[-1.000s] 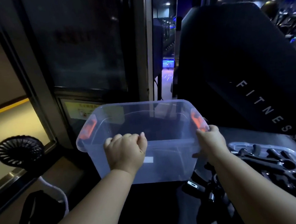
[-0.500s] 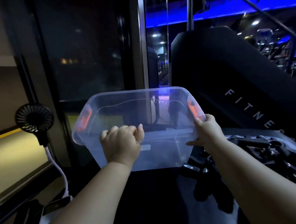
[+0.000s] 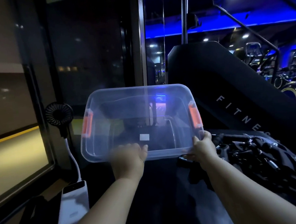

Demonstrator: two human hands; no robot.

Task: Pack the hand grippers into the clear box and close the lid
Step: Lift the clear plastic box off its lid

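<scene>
While left hand (image 3: 128, 159) and right hand (image 3: 203, 148) curl fingers over the near rim of the lifted box (image 3: 140, 116), long axis nine-to-three, grippers (image 3: 248, 148) lie at four o'clock, nearest the right hand.

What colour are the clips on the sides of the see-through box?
Orange. Both latches on the clear box show clearly in the head view.

I count one clear box (image 3: 135, 89) with two orange latches (image 3: 194, 115), one at each end, and two hands on its near rim: left hand (image 3: 128, 161), right hand (image 3: 203, 148). On the left I see one black fan (image 3: 58, 114), one white cable (image 3: 74, 159) and one white power bank (image 3: 73, 201). The hand grippers (image 3: 248, 152) heaped on the right are too tangled to count.
</scene>
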